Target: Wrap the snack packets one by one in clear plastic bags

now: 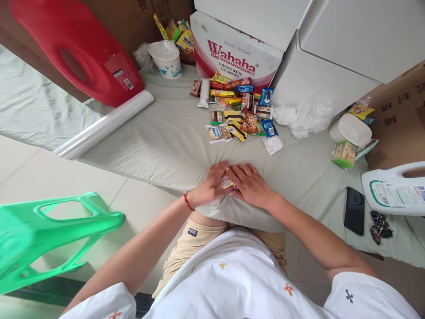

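Head view: your left hand (pixel 210 185) and right hand (pixel 249 182) both clasp one snack packet (pixel 227 183) at the near edge of the sheet (pixel 159 146); the snack pile (pixel 239 110) farther off waits untouched.

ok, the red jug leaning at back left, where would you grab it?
By its built-in handle. The red jug leans tilted against the cardboard box, with the slot-shaped handle hole facing the camera. Come from the front, put fingers through the hole and wrap the bar along its lower-left edge. The body is broad and smooth, so probably poor for a pinch.
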The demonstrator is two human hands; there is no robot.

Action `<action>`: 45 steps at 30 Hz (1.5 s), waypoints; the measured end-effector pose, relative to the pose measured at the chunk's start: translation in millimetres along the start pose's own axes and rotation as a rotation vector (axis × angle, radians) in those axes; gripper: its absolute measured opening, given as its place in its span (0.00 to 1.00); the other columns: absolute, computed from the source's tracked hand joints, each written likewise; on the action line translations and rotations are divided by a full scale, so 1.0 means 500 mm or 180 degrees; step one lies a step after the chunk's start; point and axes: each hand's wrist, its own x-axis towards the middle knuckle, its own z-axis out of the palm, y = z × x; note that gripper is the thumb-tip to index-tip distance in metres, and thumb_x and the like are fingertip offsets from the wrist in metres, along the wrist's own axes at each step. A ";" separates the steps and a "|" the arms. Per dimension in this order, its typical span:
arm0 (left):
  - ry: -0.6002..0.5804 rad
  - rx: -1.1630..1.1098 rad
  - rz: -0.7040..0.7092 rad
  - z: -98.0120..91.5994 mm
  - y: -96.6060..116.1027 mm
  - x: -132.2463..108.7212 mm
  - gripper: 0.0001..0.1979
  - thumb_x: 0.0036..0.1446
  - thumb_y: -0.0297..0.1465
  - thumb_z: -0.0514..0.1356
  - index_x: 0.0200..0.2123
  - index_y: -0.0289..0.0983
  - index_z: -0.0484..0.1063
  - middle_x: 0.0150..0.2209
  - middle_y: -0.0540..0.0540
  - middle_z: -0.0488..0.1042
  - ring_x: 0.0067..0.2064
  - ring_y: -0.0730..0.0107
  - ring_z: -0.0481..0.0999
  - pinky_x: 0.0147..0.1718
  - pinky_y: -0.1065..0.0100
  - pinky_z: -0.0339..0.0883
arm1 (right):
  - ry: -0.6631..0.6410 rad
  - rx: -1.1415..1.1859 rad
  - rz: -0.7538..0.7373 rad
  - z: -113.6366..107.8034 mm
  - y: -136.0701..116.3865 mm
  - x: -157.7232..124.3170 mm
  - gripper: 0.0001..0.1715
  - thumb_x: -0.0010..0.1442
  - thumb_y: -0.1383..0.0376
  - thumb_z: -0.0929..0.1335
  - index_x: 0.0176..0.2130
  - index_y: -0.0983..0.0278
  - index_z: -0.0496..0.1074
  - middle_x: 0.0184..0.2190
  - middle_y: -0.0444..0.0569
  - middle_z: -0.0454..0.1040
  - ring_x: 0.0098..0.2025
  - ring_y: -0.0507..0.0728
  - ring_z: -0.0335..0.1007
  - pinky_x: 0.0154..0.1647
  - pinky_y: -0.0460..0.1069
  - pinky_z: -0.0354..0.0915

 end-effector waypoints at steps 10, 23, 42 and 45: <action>0.1522 -0.3068 -0.0397 -0.066 0.036 -0.035 0.28 0.56 0.35 0.61 0.61 0.39 0.70 0.66 0.35 0.70 0.72 0.47 0.63 0.65 0.45 0.64 | 0.0806 0.1941 0.0720 -0.054 0.035 0.001 0.33 0.74 0.48 0.59 0.67 0.64 0.65 0.56 0.59 0.76 0.55 0.63 0.72 0.58 0.58 0.67; 0.1358 -0.4542 -0.0801 0.051 0.133 0.053 0.19 0.47 0.28 0.75 0.40 0.37 0.72 0.39 0.48 0.81 0.39 0.66 0.82 0.39 0.64 0.77 | 0.1009 0.5240 0.2272 0.002 -0.084 -0.011 0.35 0.64 0.35 0.64 0.41 0.63 0.78 0.36 0.49 0.81 0.39 0.58 0.78 0.38 0.51 0.74; 0.1137 -0.4288 -0.1157 0.109 0.148 0.071 0.28 0.45 0.28 0.74 0.50 0.43 0.70 0.45 0.49 0.76 0.43 0.69 0.77 0.42 0.67 0.73 | 0.1039 0.5460 0.2542 0.013 -0.081 -0.124 0.30 0.56 0.41 0.75 0.44 0.58 0.68 0.33 0.42 0.75 0.26 0.53 0.70 0.23 0.49 0.72; 0.1248 -0.3461 -0.0853 0.109 0.138 0.057 0.27 0.51 0.35 0.74 0.53 0.43 0.71 0.56 0.44 0.71 0.55 0.63 0.73 0.48 0.66 0.71 | 0.1566 0.4776 0.2967 0.001 -0.020 -0.181 0.29 0.56 0.42 0.75 0.42 0.60 0.69 0.28 0.40 0.74 0.22 0.51 0.66 0.18 0.46 0.65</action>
